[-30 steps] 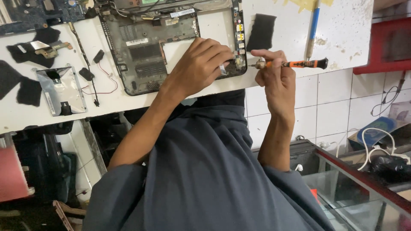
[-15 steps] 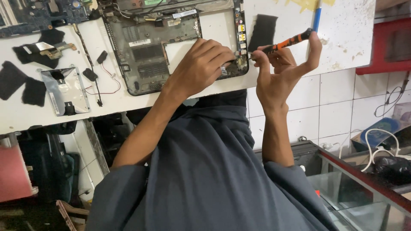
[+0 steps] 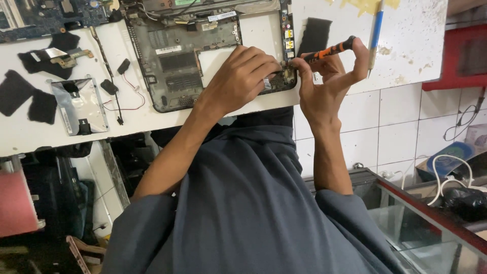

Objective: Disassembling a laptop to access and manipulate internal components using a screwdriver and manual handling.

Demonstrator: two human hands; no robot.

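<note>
- Orange-and-black, the screwdriver lay slanted across the right hand, thumb and forefinger pinching its shaft near the tip while the little finger propped the butt end.
- Its tip met the right-hand corner of the opened laptop base, close to the table's front edge, by a strip of small ports.
- The left hand rested palm-down on that same corner, fingers curled over the casing and grasping nothing; whether they pressed on a screw or a small part could not be told.
- Risk, as judged from the scene: held so steeply aslant with only a light pinch, the tip could skate off a screw head and gouge the ports or the fingers just beside it.
- A loosened screw, so near the edge of the white table, could roll off onto the cluttered floor below.
- Left of the base lay a silver drive in its bracket, thin red and black wires and several black pads.
- A circuit board sat at the far left corner.
- A black rectangular pad and a blue-handled tool lay to the right, well clear of both hands.
</note>
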